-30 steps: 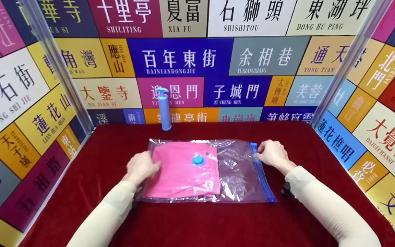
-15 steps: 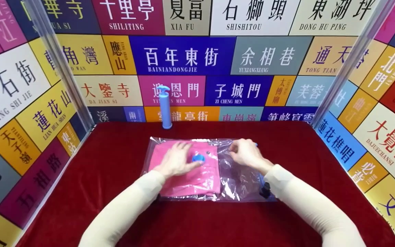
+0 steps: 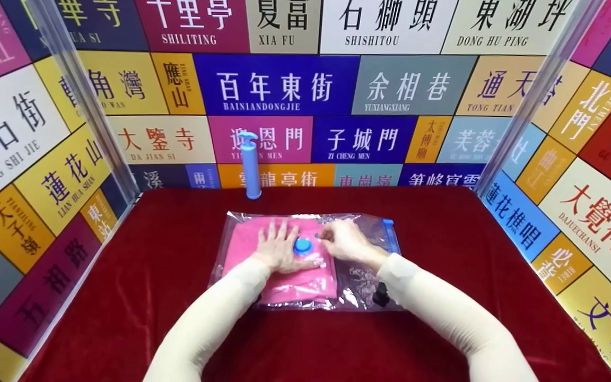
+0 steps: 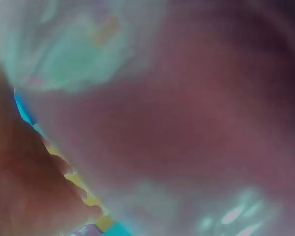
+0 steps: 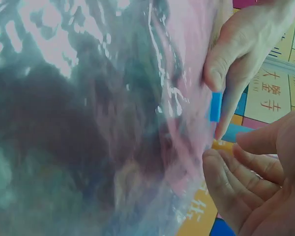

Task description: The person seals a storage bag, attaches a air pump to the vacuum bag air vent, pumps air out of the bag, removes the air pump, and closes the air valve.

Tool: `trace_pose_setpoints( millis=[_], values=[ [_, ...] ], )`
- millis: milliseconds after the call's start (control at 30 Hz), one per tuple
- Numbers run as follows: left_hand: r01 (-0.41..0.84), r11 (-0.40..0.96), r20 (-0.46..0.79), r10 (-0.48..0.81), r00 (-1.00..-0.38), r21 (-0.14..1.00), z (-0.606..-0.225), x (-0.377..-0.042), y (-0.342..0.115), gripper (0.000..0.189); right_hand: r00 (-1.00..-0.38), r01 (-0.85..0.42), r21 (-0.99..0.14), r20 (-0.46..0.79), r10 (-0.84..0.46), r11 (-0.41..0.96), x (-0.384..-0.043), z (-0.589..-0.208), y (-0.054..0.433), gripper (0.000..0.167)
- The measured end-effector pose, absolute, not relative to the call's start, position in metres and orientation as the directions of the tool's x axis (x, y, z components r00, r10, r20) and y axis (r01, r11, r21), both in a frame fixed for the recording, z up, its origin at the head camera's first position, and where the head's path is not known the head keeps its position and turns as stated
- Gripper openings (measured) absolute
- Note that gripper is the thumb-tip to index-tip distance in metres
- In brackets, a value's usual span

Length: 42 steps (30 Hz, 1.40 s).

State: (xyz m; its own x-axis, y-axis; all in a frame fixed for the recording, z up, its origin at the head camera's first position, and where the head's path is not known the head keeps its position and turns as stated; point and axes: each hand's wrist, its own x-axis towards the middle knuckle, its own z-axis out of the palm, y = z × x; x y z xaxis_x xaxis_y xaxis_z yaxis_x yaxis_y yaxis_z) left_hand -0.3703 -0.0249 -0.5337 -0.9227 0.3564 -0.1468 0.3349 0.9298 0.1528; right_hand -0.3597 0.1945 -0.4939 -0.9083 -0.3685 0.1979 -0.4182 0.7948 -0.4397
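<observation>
In the head view, the bag (image 3: 348, 289) lies flat on the table (image 3: 120, 297), just short of its far edge. The left hand (image 3: 278, 249) rests spread over the cloth (image 3: 305, 281) inside, gripping nothing; the right hand (image 3: 345, 240) bends its fingers near the valve (image 3: 303, 245).

The left wrist view is too blurred to judge touch.

The right wrist view shows right fingers loosely bent, thumb apart, nothing pinched. The film looks thin, limp and slippery, the load light and soft: best lifted by 2 corners, clear of the valve.
</observation>
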Motion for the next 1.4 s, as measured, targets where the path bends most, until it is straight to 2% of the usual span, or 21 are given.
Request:
trace_pose_setpoints(
  millis=[200,500,800,1067,1233,1400],
  values=[
    [0.301,0.937,-0.209,0.334,-0.919,0.176,-0.542,-0.369,-0.025,0.129,-0.902,-0.428,-0.466,0.165,-0.399,0.775,-0.366,-0.507,0.180,0.017],
    [0.284,0.940,-0.204,0.320,-0.925,0.190,-0.549,-0.371,-0.023,0.130,-0.907,-0.421,-0.389,0.152,-0.393,0.819,-0.376,-0.520,0.160,0.031],
    [0.290,0.924,-0.214,0.345,-0.914,0.251,-0.556,-0.377,-0.029,0.116,-0.929,-0.369,-0.395,0.126,-0.348,0.841,-0.381,-0.525,0.151,0.031],
    [0.286,0.921,-0.192,0.341,-0.920,0.266,-0.552,-0.376,-0.027,0.123,-0.913,-0.403,-0.391,0.103,-0.396,0.828,-0.384,-0.522,0.153,0.034],
    [0.269,0.935,-0.168,0.311,-0.936,0.230,-0.547,-0.371,-0.025,0.125,-0.890,-0.450,-0.341,0.090,-0.448,0.825,-0.385,-0.519,0.153,0.029],
    [0.247,0.939,-0.166,0.290,-0.943,0.238,-0.550,-0.370,-0.025,0.131,-0.831,-0.544,-0.267,0.034,-0.556,0.796,-0.387,-0.517,0.154,0.017]
  ],
)
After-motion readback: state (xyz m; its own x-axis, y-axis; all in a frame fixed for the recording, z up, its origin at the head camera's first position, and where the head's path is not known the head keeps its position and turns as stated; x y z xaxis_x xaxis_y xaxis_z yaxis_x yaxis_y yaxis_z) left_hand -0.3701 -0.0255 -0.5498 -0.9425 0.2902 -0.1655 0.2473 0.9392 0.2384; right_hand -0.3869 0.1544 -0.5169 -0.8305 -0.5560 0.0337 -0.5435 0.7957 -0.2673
